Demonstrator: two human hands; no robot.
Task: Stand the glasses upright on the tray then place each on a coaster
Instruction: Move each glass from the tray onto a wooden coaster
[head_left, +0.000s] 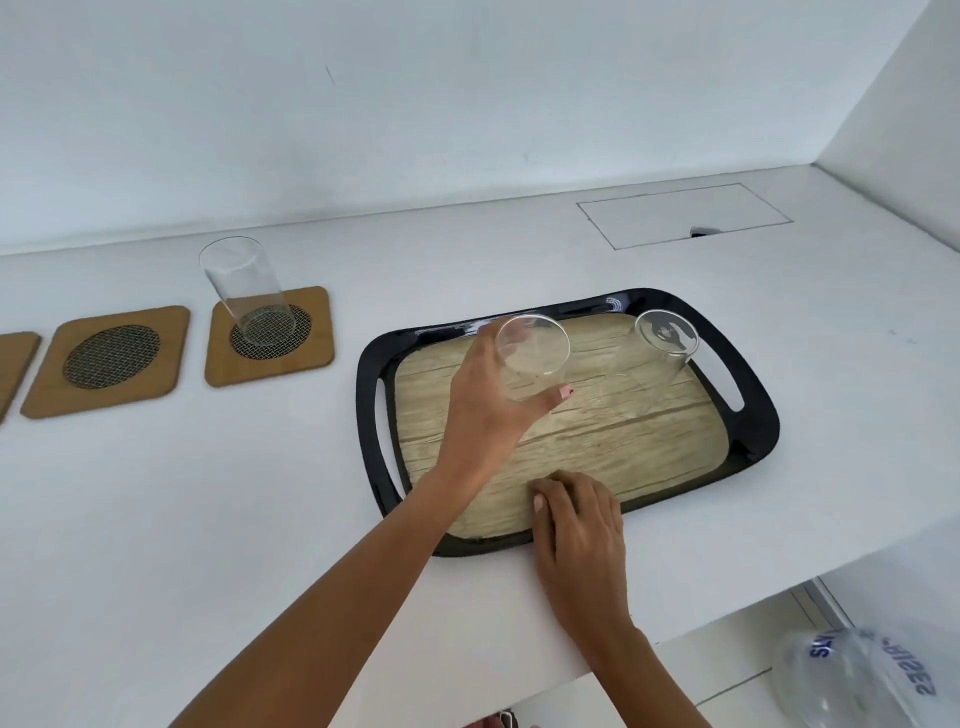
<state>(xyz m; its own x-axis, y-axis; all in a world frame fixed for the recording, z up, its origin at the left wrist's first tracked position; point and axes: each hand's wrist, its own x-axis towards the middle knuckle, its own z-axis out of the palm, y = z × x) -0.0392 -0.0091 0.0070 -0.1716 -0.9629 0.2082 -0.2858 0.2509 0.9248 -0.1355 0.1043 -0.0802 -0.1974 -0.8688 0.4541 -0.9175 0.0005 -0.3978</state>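
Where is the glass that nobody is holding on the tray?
The free glass stands at the far right of the black tray, near its right handle slot, to the right of the glass held in the left hand.

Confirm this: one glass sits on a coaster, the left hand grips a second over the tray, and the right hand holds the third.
Wrong on the right hand: the head view shows it resting on the tray edge, holding nothing. The third glass stands alone on the tray. The rest is correct.

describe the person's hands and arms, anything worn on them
Both arms are bare up to the frame edge: no sleeves, watch, bracelets or rings visible. The left hand and the right hand have short nails with pale pink polish.
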